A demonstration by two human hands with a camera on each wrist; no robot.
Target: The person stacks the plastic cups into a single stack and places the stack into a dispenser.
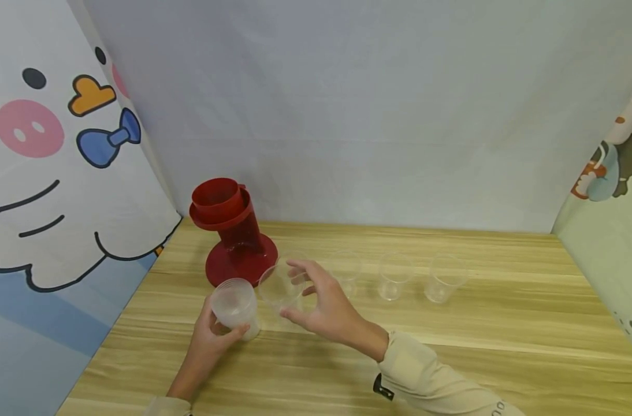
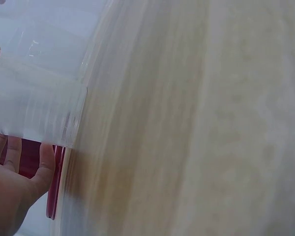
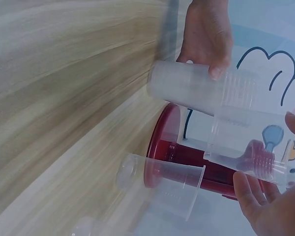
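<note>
A stack of nested clear plastic cups point(image 1: 234, 303) stands on the table, and my left hand point(image 1: 209, 335) is curled round its lower part. Just to its right, my right hand point(image 1: 328, 306) holds a single clear cup point(image 1: 281, 289) between thumb and fingers, close beside the stack's rim. The right wrist view shows this held cup point(image 3: 246, 140) next to the stack point(image 3: 201, 88), with the left hand point(image 3: 206, 37) on the stack and the right hand point(image 3: 280, 206) at the cup. Another clear cup point(image 3: 169, 179) stands behind it, near the red stand.
A red stand point(image 1: 240, 231) with a round base and cup-shaped top is at the back left. Several clear cups, among them one point(image 1: 390, 277) and the rightmost one point(image 1: 443, 280), stand in a row on the wooden table point(image 1: 477, 329). Cloth walls surround the table.
</note>
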